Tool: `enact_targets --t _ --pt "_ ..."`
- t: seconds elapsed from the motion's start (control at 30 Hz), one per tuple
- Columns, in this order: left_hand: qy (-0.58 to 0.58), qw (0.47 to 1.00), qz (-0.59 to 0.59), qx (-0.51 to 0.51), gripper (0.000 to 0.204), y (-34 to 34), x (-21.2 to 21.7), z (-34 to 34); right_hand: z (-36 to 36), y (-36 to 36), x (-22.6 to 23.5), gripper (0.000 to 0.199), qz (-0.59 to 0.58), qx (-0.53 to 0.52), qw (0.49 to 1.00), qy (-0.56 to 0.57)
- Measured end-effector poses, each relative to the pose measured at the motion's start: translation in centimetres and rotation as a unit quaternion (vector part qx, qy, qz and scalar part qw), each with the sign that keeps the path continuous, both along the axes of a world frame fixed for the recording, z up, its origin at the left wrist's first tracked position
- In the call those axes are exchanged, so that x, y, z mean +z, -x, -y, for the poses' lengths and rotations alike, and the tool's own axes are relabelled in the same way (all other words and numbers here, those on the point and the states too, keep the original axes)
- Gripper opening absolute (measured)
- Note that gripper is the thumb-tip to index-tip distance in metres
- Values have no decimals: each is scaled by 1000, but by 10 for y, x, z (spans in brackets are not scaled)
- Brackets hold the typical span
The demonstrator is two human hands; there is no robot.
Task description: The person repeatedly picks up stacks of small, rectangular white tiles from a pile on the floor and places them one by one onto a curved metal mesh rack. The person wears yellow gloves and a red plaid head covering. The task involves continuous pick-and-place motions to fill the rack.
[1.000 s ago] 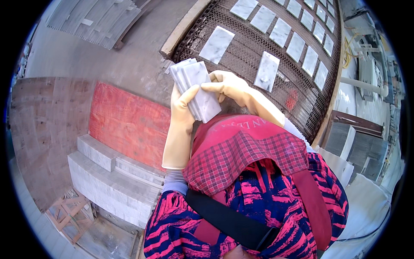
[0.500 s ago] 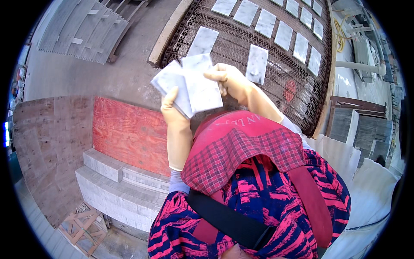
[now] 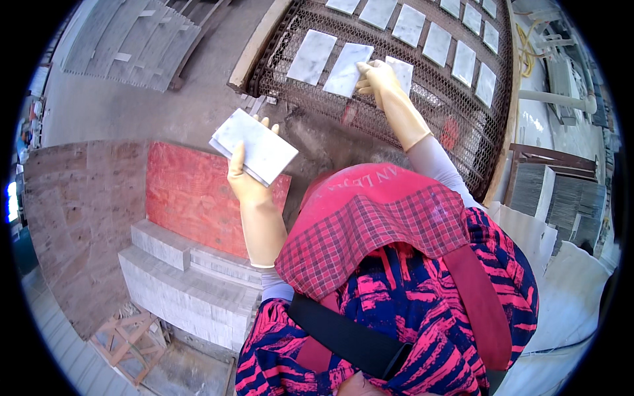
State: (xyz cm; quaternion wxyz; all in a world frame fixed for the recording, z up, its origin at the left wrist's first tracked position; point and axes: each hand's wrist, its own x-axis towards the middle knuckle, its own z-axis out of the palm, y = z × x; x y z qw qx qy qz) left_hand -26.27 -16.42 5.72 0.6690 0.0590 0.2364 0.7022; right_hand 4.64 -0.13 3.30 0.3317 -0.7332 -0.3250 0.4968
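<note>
My left hand (image 3: 249,173), in a cream rubber glove, is closed round a small stack of white marble tiles (image 3: 259,146), its thumb across the top one. My gloved right hand (image 3: 382,80) reaches over the brown mesh conveyor (image 3: 429,125) and pinches the right edge of a grey-veined marble tile (image 3: 348,70). That tile lies at or just above the mesh; I cannot tell which. To its left is another marble tile (image 3: 312,57). A third tile (image 3: 401,71) on its right is partly hidden behind my right hand.
Rows of marble tiles (image 3: 436,45) cover the farther mesh. A wooden rail (image 3: 261,45) edges the conveyor's left side. Long stacks of grey strips (image 3: 178,290) stand at lower left beside a red board (image 3: 191,198). More grey strips (image 3: 129,43) lie at upper left.
My right hand has taken a tile from beside the left hand's stack and carried it up and right to the mesh. My left hand has moved slightly down and left with the remaining tiles.
</note>
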Motion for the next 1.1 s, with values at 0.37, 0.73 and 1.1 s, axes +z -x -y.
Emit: enact_targets --t 0.37,0.73,1.1 --pt "-9 980 -101 -172 69 -58 27 -6 100 32 71 49 -185 321 928 38" --pt "63 961 -190 -191 56 -113 16 -35 137 -24 44 35 -243 53 968 -44" --pt "26 960 -208 -186 60 -90 4 -58 126 -168 -30 28 -20 -120 993 0"
